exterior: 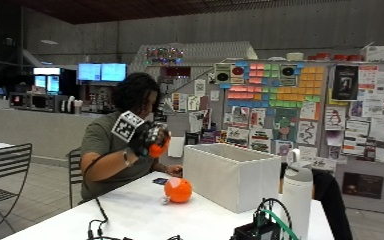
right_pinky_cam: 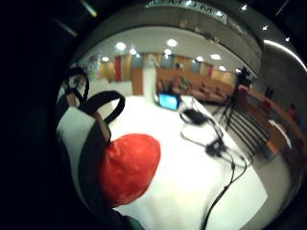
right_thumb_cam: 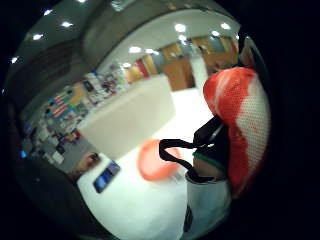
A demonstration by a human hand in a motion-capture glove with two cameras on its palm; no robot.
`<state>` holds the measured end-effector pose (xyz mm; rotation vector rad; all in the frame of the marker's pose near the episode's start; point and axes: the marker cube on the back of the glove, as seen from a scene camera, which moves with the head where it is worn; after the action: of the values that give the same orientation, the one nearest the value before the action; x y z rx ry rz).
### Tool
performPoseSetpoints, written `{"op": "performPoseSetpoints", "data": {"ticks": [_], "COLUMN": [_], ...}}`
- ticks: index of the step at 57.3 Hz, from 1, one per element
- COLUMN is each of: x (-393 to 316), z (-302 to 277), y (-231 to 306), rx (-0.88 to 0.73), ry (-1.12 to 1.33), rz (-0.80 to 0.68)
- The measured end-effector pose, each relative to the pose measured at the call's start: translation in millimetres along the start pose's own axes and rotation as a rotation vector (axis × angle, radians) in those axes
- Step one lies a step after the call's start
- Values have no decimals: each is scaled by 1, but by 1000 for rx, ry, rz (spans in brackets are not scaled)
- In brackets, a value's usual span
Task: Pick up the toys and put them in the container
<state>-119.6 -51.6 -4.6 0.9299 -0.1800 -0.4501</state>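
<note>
a: ok, hand pose?
b: black-gloved right hand (exterior: 147, 138) is raised off the table at about chest height, elbow bent, forearm angled up. fingers curled round an orange and white mesh-textured ball toy (exterior: 157, 148).
a: grip confirmed?
b: yes, gripping it. thumb-side palm view shows the ball right against the palm and filling one side of the view; little-finger side shows it tucked against the glove's straps.
a: how does the toy look?
b: round, orange-red with pale white patches, fine mesh surface. mostly hidden by fingers from outside.
a: where is it relative to the box?
b: in the air, near the person's chest, well apart from the white rectangular fabric container (exterior: 233, 174), which sits open-topped on the white table (exterior: 139, 215).
a: other toys?
b: second round orange ball (exterior: 178, 190) on the table, just beside the container's near wall. can't tell if touching.
a: other hand?
b: bare left hand (exterior: 174, 171) is low at the table by a small dark phone (exterior: 160, 181).
</note>
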Motion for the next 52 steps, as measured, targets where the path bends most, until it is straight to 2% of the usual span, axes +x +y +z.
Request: {"op": "performPoseSetpoints", "data": {"ticks": [4, 8, 10, 14, 19, 21, 24, 29, 33, 44, 52], "x": [-53, -95, -115, -152, -187, -199, -207, -218, -225, -201, -180], "z": [-16, -13, -2, 30, 61, 74, 100, 137, 156, 196, 212], "y": [-54, -109, -137, -175, -197, -208, -226, -243, -251, -257, -234], "rx": [57, 58, 59, 36, -5, -23, -57, -121, -204, -366, -627], "ry": [-191, -265, -234, -119, -125, -128, -49, -37, -177, -317, -358], "rz": [-98, 10, 6, -111, -257, -203, -41, -58, -74, -39, 6]}}
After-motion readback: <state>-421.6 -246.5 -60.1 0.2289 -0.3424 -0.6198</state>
